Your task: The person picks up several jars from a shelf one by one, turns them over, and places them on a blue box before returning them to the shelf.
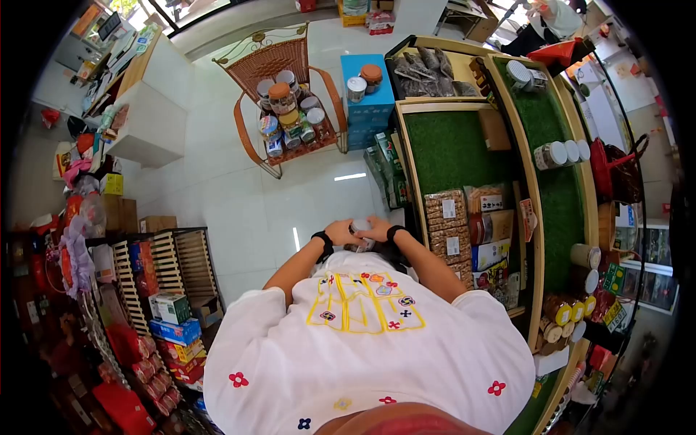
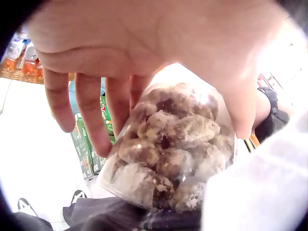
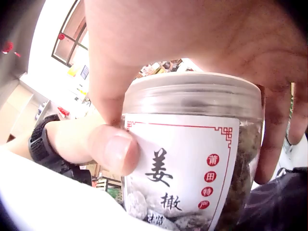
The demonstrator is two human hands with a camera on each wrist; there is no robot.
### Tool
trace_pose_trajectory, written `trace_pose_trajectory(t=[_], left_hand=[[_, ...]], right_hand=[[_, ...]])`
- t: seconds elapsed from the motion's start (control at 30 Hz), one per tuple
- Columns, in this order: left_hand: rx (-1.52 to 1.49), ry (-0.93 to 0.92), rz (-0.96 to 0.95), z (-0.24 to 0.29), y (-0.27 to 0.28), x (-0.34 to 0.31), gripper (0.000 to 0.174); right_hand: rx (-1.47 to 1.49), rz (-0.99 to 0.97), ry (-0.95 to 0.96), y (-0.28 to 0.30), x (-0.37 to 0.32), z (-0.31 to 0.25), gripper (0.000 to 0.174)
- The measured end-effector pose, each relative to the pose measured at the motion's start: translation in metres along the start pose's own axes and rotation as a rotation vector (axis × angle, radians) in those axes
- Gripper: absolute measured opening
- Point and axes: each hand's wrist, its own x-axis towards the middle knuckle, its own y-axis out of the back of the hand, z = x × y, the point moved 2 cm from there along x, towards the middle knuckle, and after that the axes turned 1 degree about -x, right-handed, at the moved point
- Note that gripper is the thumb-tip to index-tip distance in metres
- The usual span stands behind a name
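Note:
Close in front of the white shirt, both hands are on one clear jar (image 1: 360, 226) with a pale silvery lid (image 3: 192, 96). Brown, white-dusted preserved fruits (image 2: 168, 139) fill it. A white label (image 3: 180, 163) with a red border and Chinese characters covers one side. My left hand (image 1: 338, 233) holds the jar from one side, its thumb (image 3: 120, 153) lying against the label's edge. From the other side my right hand (image 1: 376, 230) grips it around the lid, with fingers reaching down the far side.
Ahead, a wicker armchair (image 1: 274, 61) carries several jars. Beside it a blue box (image 1: 368, 109) bears two more. Display shelving lined with green turf (image 1: 449, 148) runs along the right, with packaged food and jars. Slatted racks (image 1: 190, 261) with boxes stand at left.

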Motion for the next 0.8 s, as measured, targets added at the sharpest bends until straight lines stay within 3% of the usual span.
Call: trace_pose_trajectory(t=[0.07, 0.23, 0.33, 0.4, 0.5, 0.57, 0.67, 0.8], left_hand=[[-0.042, 0.045, -0.021, -0.014, -0.001, -0.01, 0.073], [-0.274, -0.07, -0.199, -0.047, -0.009, -0.002, 0.06], [-0.297, -0.128, -0.29, -0.038, 0.002, 0.014, 0.065], [-0.03, -0.068, -0.21, -0.032, 0.005, 0.032, 0.075], [-0.095, -0.071, -0.242, -0.014, 0.019, 0.063, 0.083], [-0.044, -0.222, -0.202, -0.019, 0.031, 0.098, 0.08], [0.03, -0.286, -0.111, 0.024, 0.077, 0.117, 0.085], [0.058, -0.309, -0.059, 0.052, 0.11, 0.147, 0.087]], right_hand=[[-0.109, 0.034, -0.038, -0.015, 0.012, -0.004, 0.11], [-0.058, 0.07, -0.185, -0.033, -0.001, -0.02, 0.103], [0.111, 0.173, -0.118, -0.034, -0.001, -0.013, 0.099], [0.218, 0.232, -0.117, -0.03, 0.006, 0.012, 0.1], [0.34, 0.314, -0.102, -0.025, 0.028, 0.045, 0.101], [0.374, 0.467, 0.001, -0.001, 0.039, 0.047, 0.101], [0.457, 0.514, 0.155, 0.039, 0.057, 0.047, 0.104], [0.332, 0.435, 0.187, 0.105, 0.075, 0.043, 0.11]])
